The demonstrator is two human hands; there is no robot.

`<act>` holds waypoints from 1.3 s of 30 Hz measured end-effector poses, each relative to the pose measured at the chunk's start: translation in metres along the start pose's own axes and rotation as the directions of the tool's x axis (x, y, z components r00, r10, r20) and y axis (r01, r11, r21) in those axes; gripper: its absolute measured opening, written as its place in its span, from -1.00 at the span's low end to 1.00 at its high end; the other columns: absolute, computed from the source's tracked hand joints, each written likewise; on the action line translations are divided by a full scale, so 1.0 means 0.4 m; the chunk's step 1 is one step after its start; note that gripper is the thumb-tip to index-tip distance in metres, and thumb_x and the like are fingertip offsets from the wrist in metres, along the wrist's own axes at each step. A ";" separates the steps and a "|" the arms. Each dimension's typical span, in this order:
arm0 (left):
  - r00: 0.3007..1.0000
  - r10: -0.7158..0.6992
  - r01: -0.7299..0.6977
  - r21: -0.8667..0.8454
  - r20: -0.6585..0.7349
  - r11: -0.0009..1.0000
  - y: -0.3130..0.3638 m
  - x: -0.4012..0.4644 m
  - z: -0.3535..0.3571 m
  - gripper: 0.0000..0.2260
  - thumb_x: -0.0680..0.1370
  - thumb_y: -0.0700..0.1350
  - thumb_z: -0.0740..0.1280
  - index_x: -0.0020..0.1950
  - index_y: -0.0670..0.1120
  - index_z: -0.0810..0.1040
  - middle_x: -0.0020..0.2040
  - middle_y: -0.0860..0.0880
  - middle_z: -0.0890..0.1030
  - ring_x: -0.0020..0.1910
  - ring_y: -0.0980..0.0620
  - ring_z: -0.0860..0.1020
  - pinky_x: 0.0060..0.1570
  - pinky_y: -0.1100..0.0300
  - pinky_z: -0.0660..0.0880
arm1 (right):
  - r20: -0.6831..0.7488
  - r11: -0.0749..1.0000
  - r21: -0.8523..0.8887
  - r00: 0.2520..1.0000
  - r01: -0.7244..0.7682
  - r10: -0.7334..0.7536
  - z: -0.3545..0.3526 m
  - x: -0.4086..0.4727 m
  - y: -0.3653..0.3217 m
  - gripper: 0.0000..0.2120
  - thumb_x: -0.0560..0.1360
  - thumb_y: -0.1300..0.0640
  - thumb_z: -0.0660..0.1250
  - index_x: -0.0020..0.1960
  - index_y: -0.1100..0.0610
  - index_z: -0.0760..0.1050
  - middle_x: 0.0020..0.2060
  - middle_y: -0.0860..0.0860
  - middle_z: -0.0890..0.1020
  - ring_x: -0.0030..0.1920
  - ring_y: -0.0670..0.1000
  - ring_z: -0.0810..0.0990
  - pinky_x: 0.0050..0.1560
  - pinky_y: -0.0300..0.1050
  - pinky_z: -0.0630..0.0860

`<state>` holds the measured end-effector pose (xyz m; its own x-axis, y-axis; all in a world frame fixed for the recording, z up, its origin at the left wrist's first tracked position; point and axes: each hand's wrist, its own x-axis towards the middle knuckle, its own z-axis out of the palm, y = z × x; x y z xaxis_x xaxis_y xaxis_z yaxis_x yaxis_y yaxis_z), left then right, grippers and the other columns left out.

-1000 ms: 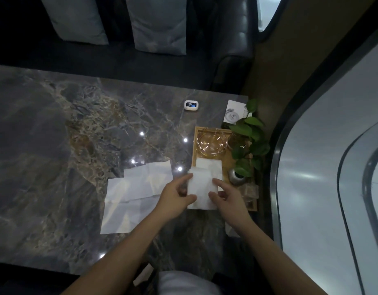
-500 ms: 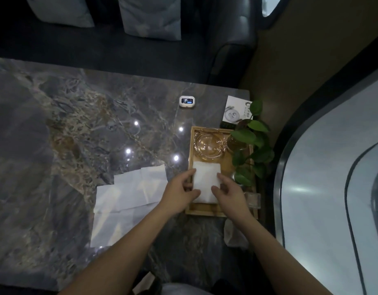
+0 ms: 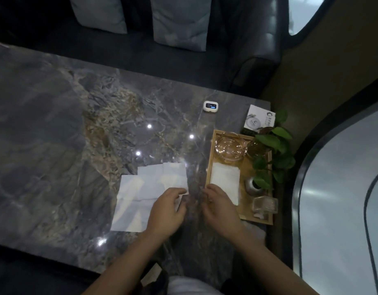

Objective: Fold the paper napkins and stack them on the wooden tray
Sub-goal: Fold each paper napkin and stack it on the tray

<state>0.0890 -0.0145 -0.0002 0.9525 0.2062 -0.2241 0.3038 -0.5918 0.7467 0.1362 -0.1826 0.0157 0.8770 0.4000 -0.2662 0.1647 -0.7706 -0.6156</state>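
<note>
A folded white napkin lies flat on the wooden tray, in its near left part. Unfolded white napkins overlap on the marble table left of the tray. My left hand rests on the right corner of those napkins, fingers curled over the edge; whether it pinches the paper is unclear. My right hand hovers at the tray's near left corner, fingers loosely bent, covering the folded napkin's near edge and holding nothing I can see.
On the tray stand a glass bowl, a small potted plant in a grey pot and a clear glass container. A small white device and a printed card lie farther back. Cushions sit beyond the table.
Both hands carried the folded napkin onto the tray and let go. They have since drawn back toward me, the left hand shifting left onto the unfolded napkins.
</note>
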 end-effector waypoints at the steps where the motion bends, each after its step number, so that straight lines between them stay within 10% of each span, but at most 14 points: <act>1: 1.000 0.001 -0.001 0.015 -0.006 1.000 -0.013 -0.008 -0.008 -0.74 0.56 -0.05 0.34 0.25 0.02 0.55 0.19 0.10 0.59 0.11 0.14 0.54 0.14 0.25 0.50 | 0.017 1.000 -0.020 1.000 0.022 -0.022 0.008 0.001 -0.013 -0.65 0.54 0.09 0.26 0.33 0.06 0.48 0.33 -0.01 0.50 0.30 -0.04 0.47 0.39 -0.15 0.37; 8: 0.995 -0.061 0.067 0.076 -0.073 0.995 -0.097 -0.037 -0.050 -0.73 0.54 -0.07 0.33 0.23 -0.02 0.55 0.20 0.01 0.61 0.15 0.06 0.54 0.17 0.29 0.38 | 0.098 0.987 -0.044 0.984 0.155 -0.150 0.059 0.026 -0.066 -0.71 0.51 0.17 0.27 0.21 0.05 0.53 0.14 -0.03 0.56 0.11 -0.04 0.52 0.20 -0.16 0.49; 31: 0.980 0.000 -0.092 0.460 0.197 0.883 -0.142 -0.017 -0.030 -0.48 0.58 -0.03 0.16 0.54 0.01 0.18 0.61 0.05 0.03 0.58 -0.13 -0.05 0.52 -0.09 -0.05 | 0.350 0.937 -0.287 0.932 0.199 -0.091 0.122 0.082 -0.054 -0.52 0.57 0.00 0.17 0.47 0.07 0.31 0.57 0.09 0.14 0.57 0.11 0.07 0.56 0.10 0.06; 39: 0.988 0.117 -0.102 0.140 -0.100 0.985 -0.113 -0.014 -0.042 -0.62 0.52 -0.12 0.29 0.33 -0.14 0.49 0.36 -0.06 0.49 0.37 0.00 0.38 0.43 -0.02 0.28 | 0.108 0.985 -0.013 0.980 0.171 -0.168 0.084 0.061 -0.076 -0.71 0.52 0.11 0.28 0.24 0.01 0.50 0.30 0.01 0.53 0.30 0.00 0.46 0.38 -0.11 0.36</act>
<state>0.0697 0.0242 -0.0221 0.9744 0.2130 -0.0716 0.2051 -0.7129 0.6707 0.1373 -0.1326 0.0032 0.7828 0.5752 -0.2374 0.3177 -0.6975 -0.6422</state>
